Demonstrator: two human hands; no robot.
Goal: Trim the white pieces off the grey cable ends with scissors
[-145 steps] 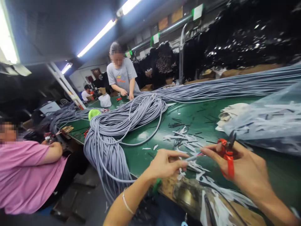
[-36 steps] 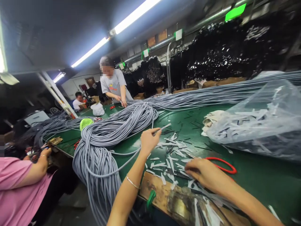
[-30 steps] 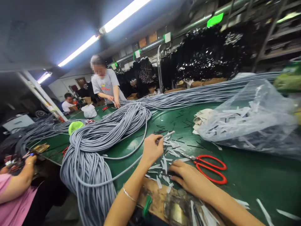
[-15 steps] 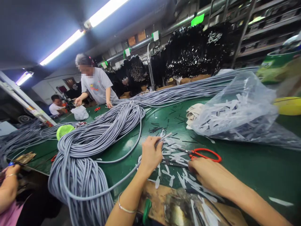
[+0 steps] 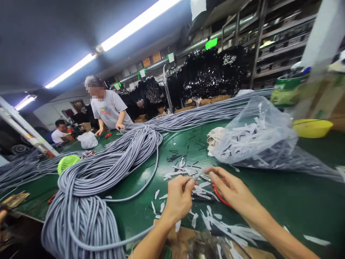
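Note:
My left hand [image 5: 179, 196] is closed, pinching the end of a grey cable [image 5: 196, 176] just above the green table [image 5: 283, 194]. That cable trails back under my wrist to the big grey coil [image 5: 88, 201] at the left. My right hand [image 5: 231, 187] reaches in from the right with its fingers stretched out, and their tips meet the cable end. It holds nothing. Red-handled scissors [image 5: 219, 197] lie on the table, half hidden under the right hand. White strips of cut sheath [image 5: 185, 171] lie scattered around both hands.
A clear plastic bag [image 5: 256, 144] of scraps lies at the right, with folded cloths [image 5: 215, 136] beside it. Behind the bag are a yellow bowl [image 5: 312, 127] and a green can [image 5: 285, 90]. A green fan [image 5: 67, 163] lies at the left. A person in a grey shirt [image 5: 107, 111] works at the far end.
The right hand held the scissors, then laid them down and picked among the strips; now it has lifted to the cable end. The left hand drew the cable nearer. The view swung right.

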